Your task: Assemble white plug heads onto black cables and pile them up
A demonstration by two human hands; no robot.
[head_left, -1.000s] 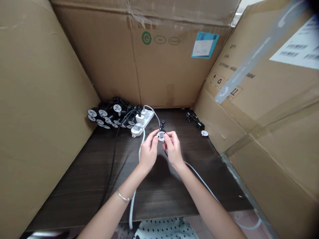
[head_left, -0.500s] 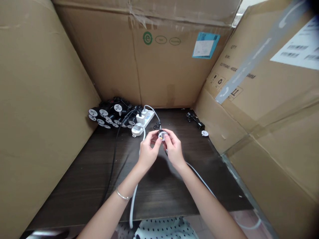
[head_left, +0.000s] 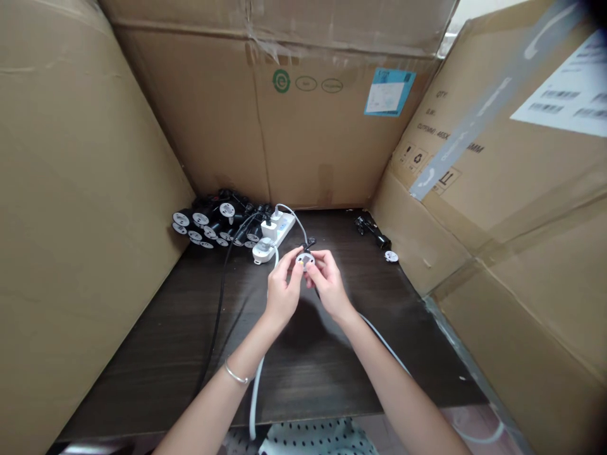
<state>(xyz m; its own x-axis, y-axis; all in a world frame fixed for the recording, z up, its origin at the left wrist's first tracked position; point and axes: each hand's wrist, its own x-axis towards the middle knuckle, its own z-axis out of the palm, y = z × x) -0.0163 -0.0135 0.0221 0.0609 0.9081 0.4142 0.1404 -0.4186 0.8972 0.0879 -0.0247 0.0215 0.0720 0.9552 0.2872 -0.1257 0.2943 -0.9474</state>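
Observation:
A small black device with a round white end face (head_left: 306,259) is held up between my two hands, the white face turned toward me. My left hand (head_left: 283,287) grips it from the left, its thumb on the lower edge of the face. From the other side my right hand (head_left: 331,287) closes on it, thumb pressed near the face's right edge. A black part (head_left: 310,242) shows just beyond the fingertips. The rest of the device is hidden behind the white face and my fingers.
Several black devices with white round ends (head_left: 200,219) are piled at the back left. Beside them a white power strip (head_left: 279,229) holds plugs and cables. Another black device (head_left: 374,234) and a white disc (head_left: 391,256) lie at right. Cardboard boxes (head_left: 322,151) wall in the dark table (head_left: 190,354).
Both hands still hold the device. It has shifted slightly left and its white face shows more fully, while the black part behind it has changed angle. The camera view has tilted a little.

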